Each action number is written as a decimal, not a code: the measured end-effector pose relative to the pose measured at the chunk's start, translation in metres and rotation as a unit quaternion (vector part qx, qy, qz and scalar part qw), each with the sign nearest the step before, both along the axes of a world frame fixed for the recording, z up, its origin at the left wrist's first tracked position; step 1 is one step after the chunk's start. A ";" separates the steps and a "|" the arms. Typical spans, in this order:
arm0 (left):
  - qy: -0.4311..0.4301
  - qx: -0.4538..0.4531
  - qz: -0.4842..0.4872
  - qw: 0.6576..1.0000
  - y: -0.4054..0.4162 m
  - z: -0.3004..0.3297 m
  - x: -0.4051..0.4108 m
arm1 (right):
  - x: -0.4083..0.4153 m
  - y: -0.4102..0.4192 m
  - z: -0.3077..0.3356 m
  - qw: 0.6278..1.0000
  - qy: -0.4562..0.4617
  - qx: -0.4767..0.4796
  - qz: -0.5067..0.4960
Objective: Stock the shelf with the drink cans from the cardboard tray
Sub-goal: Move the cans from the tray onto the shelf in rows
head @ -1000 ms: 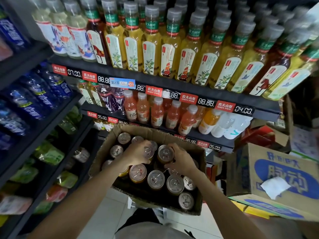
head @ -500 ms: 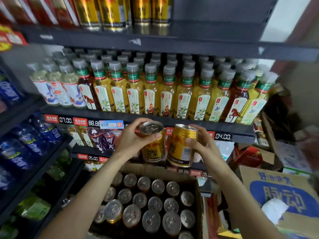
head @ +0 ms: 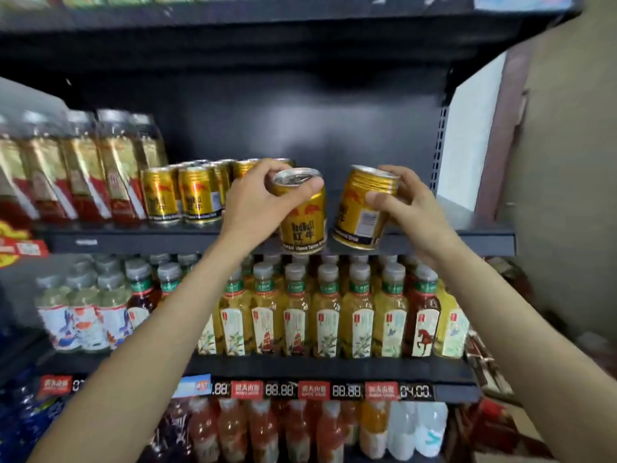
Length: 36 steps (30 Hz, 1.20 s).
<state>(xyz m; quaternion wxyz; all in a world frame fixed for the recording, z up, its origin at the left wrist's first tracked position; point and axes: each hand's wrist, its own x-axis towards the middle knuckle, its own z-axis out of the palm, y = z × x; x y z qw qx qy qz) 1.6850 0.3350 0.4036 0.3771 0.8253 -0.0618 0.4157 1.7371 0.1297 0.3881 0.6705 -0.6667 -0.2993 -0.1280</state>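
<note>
Each hand held one gold drink can in front of the shelf. The left hand (head: 253,198) gripped the left can (head: 302,218) from above and behind, fingers curled over the rim and thumb pressed against the upper wall. The right hand (head: 405,202) gripped the right can (head: 359,212) round its upper half, thumb on the front face and fingers wrapped behind. The left can stood nearly upright; the right can was tilted, top leaning right. Both cans were level with the front edge of the shelf (head: 467,240), their bases overlapping that edge in the picture; whether they touched it could not be told. The two cans were just beside each other, apart.

A block of cans already on the shelf (head: 182,195) stood to the left, next to a row of tall bottles (head: 83,175). The shelf to the right of that block lay bare. The cardboard tray was not in view.

Handling judgement: the cans appeared sealed and full, therefore moderately heavy for their size, rigid along the axis but prone to denting at the side wall. The printed metal was smooth and probably slippery. The firmest hold was at the rim and upper shoulder, where the wall is stiffest. The tilted can required levelling before set-down, otherwise it could tip on its base edge.
</note>
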 end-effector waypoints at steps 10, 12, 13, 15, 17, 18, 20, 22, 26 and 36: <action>0.049 0.171 0.118 0.977 -0.002 0.030 0.135 | 0.131 0.018 0.044 0.979 0.003 -0.165 -0.123; 0.073 0.203 0.140 0.966 -0.001 0.034 0.159 | 0.154 0.026 0.047 0.973 0.010 -0.183 -0.141; 0.091 0.220 0.147 0.960 0.001 0.037 0.170 | 0.164 0.030 0.049 0.970 0.012 -0.193 -0.150; 0.121 0.249 0.144 0.950 0.005 0.044 0.191 | 0.182 0.038 0.051 0.961 0.006 -0.216 -0.171; 0.140 0.270 0.132 0.943 0.008 0.047 0.208 | 0.197 0.045 0.054 0.950 -0.021 -0.244 -0.195; 0.143 0.276 0.128 0.942 0.009 0.047 0.215 | 0.204 0.048 0.054 0.943 -0.030 -0.259 -0.205; 0.147 0.280 0.128 0.940 0.009 0.045 0.227 | 0.215 0.052 0.055 0.930 -0.036 -0.287 -0.226; 0.148 0.293 0.133 0.935 0.006 0.040 0.238 | 0.225 0.054 0.057 0.921 -0.029 -0.301 -0.244; 0.152 0.300 0.143 0.931 0.003 0.032 0.257 | 0.240 0.055 0.059 0.905 -0.016 -0.327 -0.273; 0.036 0.513 0.135 0.847 0.016 0.020 0.254 | 0.259 0.036 0.051 0.917 0.035 -0.389 -0.082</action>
